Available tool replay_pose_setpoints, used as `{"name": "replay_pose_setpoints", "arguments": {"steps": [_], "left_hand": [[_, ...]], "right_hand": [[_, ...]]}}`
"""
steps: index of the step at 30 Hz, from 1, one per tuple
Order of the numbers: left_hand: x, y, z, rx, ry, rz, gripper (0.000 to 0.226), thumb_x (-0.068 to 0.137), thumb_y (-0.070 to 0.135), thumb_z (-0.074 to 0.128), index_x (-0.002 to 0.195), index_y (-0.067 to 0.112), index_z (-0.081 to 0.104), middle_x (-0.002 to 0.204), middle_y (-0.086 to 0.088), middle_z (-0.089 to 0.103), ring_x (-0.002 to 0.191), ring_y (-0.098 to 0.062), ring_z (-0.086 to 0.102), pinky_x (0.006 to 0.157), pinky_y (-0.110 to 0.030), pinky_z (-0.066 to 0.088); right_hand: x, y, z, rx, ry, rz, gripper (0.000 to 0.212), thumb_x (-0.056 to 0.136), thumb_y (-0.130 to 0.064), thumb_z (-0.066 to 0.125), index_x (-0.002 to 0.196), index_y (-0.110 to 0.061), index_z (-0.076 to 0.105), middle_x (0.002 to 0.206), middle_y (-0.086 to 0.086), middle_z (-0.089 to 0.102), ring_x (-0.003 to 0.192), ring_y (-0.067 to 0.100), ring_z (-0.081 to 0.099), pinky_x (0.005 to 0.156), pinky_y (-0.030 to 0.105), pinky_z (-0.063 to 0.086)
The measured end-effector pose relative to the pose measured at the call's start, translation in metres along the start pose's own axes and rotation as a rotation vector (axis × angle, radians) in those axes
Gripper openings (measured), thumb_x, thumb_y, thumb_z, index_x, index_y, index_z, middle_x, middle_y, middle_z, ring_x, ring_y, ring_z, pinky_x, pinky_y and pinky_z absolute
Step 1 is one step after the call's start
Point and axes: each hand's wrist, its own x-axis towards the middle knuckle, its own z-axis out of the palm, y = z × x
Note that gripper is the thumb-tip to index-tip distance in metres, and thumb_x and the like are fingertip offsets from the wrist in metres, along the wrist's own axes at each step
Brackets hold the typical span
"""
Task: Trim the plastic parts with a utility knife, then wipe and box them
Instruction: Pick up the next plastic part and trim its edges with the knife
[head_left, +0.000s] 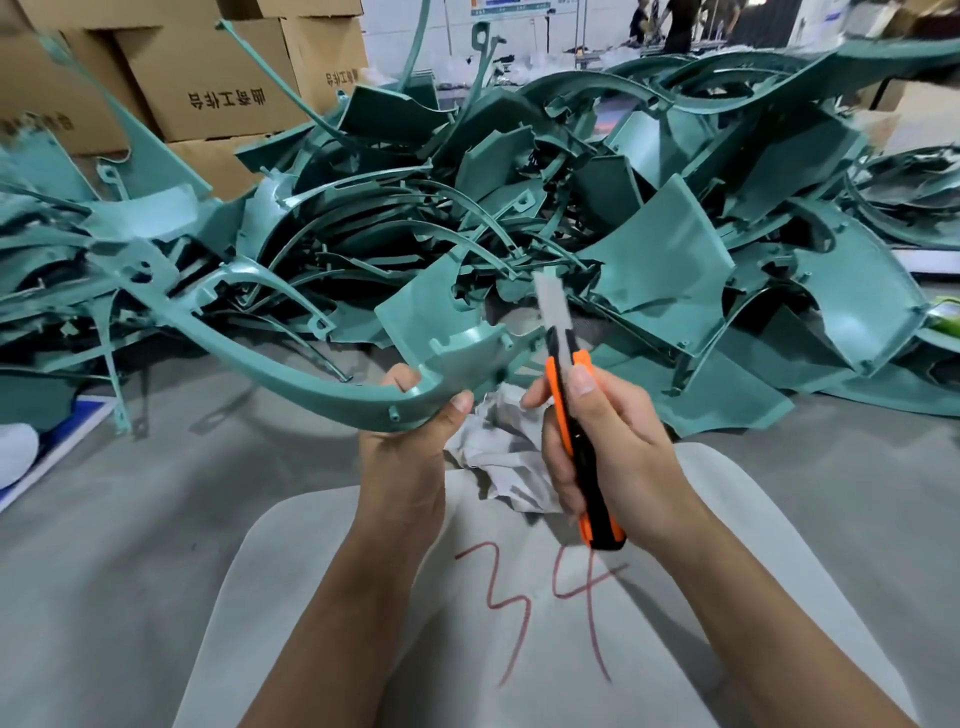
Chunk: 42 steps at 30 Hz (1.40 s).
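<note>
Left hand grips the long curved teal plastic trim part at its near, wider end, thumb on top, fingers curled under. Its long axis sweeps away to the left. Right hand is wrapped around the orange-and-black utility knife, blade extended, pointing up and away, just right of the gripped end, not touching. Crumpled grey cloth lies between the hands, below.

The left hand grips a long curved teal plastic part near its wider end, thumb on top. Just beside it, the right hand holds an orange-and-black utility knife upright, blade extended. A crumpled grey cloth lies between the hands, apparently on the person's lap. A pile of teal parts covers the grey floor; cardboard boxes stand behind it.
</note>
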Motion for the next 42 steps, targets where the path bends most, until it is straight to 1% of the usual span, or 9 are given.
{"name": "replay_pose_setpoints", "arguments": {"steps": [4, 8, 12, 17, 20, 22, 29, 37, 42], "left_hand": [[0.0, -0.003, -0.002, 0.045, -0.017, 0.034, 0.028, 0.089, -0.018, 0.061, 0.115, -0.021, 0.051, 0.108, -0.028, 0.065, 0.098, -0.02, 0.067, 0.087, -0.026, 0.057], [0.001, -0.001, -0.002, 0.043, 0.007, 0.01, 0.026, 0.093, -0.014, 0.059, 0.119, -0.017, 0.054, 0.123, -0.034, 0.063, 0.112, -0.037, 0.066, 0.104, -0.045, 0.053], [-0.001, 0.0, -0.001, 0.024, 0.082, -0.007, 0.034, 0.095, -0.009, 0.063, 0.129, -0.006, 0.062, 0.123, -0.013, 0.073, 0.106, -0.017, 0.073, 0.082, -0.014, 0.056], [0.007, 0.005, -0.005, -0.207, 0.092, -0.083, 0.033, 0.097, 0.002, 0.061, 0.128, 0.015, 0.062, 0.124, -0.004, 0.074, 0.115, -0.025, 0.071, 0.092, -0.043, 0.06], [0.01, 0.009, -0.005, -0.249, 0.127, -0.036, 0.034, 0.101, 0.009, 0.06, 0.134, 0.015, 0.059, 0.13, -0.005, 0.071, 0.12, -0.029, 0.068, 0.101, -0.053, 0.055], [0.011, 0.009, -0.005, -0.259, 0.153, -0.017, 0.034, 0.101, 0.01, 0.061, 0.135, 0.014, 0.059, 0.13, -0.006, 0.071, 0.121, -0.03, 0.067, 0.105, -0.057, 0.051], [0.007, 0.013, 0.0, -0.283, 0.173, 0.017, 0.03, 0.1, 0.01, 0.063, 0.13, 0.015, 0.061, 0.128, -0.006, 0.072, 0.12, -0.031, 0.068, 0.102, -0.059, 0.053], [0.004, 0.016, 0.003, -0.311, 0.187, 0.031, 0.025, 0.098, 0.01, 0.066, 0.122, 0.013, 0.065, 0.122, -0.007, 0.074, 0.116, -0.032, 0.07, 0.096, -0.054, 0.058], [0.005, 0.019, 0.0, -0.322, 0.19, 0.029, 0.032, 0.096, 0.012, 0.069, 0.127, 0.011, 0.064, 0.123, -0.009, 0.074, 0.114, -0.032, 0.071, 0.096, -0.061, 0.055]], "right_hand": [[-0.001, 0.001, 0.003, -0.084, -0.079, 0.034, 0.043, 0.111, -0.043, 0.038, 0.099, -0.009, 0.062, 0.049, 0.017, 0.049, 0.03, 0.029, 0.039, 0.033, 0.037, 0.034], [0.006, 0.007, -0.006, -0.202, 0.065, 0.133, 0.046, 0.113, -0.044, 0.039, 0.095, -0.007, 0.06, 0.05, 0.012, 0.052, 0.035, 0.026, 0.044, 0.041, 0.036, 0.04], [0.008, 0.009, -0.012, -0.183, 0.184, 0.146, 0.044, 0.113, -0.043, 0.039, 0.099, -0.004, 0.052, 0.053, 0.011, 0.054, 0.038, 0.028, 0.046, 0.041, 0.038, 0.043], [0.009, 0.002, -0.021, -0.494, 0.311, -0.141, 0.029, 0.113, -0.04, 0.039, 0.092, -0.021, 0.045, 0.063, 0.003, 0.062, 0.045, 0.02, 0.055, 0.042, 0.037, 0.046], [0.011, 0.004, -0.031, -0.826, 0.306, -0.334, 0.02, 0.113, -0.037, 0.04, 0.097, -0.028, 0.047, 0.066, -0.004, 0.058, 0.056, 0.014, 0.055, 0.053, 0.038, 0.044], [0.01, 0.007, -0.029, -0.822, 0.288, -0.347, 0.019, 0.113, -0.037, 0.04, 0.1, -0.026, 0.049, 0.067, -0.004, 0.057, 0.056, 0.014, 0.055, 0.053, 0.037, 0.043], [0.007, 0.011, -0.018, -0.919, 0.197, -0.33, 0.032, 0.111, -0.039, 0.038, 0.103, -0.013, 0.055, 0.064, -0.002, 0.056, 0.054, 0.02, 0.053, 0.051, 0.043, 0.043], [0.002, 0.009, -0.007, -0.895, 0.031, -0.388, 0.02, 0.11, -0.037, 0.043, 0.098, -0.023, 0.051, 0.064, -0.016, 0.042, 0.056, 0.013, 0.047, 0.053, 0.036, 0.039], [0.005, 0.01, -0.015, -0.892, 0.145, -0.427, 0.023, 0.11, -0.031, 0.046, 0.101, -0.013, 0.057, 0.065, -0.008, 0.047, 0.054, 0.015, 0.047, 0.051, 0.035, 0.038]]}}
